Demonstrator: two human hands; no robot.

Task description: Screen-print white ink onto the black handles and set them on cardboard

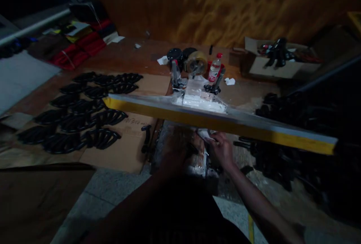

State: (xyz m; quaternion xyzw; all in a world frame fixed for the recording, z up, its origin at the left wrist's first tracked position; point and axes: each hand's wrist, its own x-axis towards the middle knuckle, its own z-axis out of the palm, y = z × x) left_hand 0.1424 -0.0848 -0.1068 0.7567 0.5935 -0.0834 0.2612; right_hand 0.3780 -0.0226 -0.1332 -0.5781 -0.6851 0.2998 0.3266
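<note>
Under the yellow and grey bar point(180, 114), my right hand point(222, 148) is closed on a white cloth or paper point(205, 135). My left hand point(176, 152) lies in deep shadow over the dark work surface, beside a small black part point(193, 148); its fingers are too dark to make out. A single black handle-shaped part point(146, 138) rests on the cardboard to the left of my left hand. Rows of similar black curved parts point(67, 142) cover the cardboard sheet point(121, 157) farther left.
The long bar crosses above both hands. Behind it stand a tape roll point(196, 63), a red-capped bottle point(215, 67) and white crumpled paper point(229, 81). A carton point(275, 67) with black items is back right; a dark heap of parts point(282, 161) lies right. Red bundles point(70, 56) lie back left.
</note>
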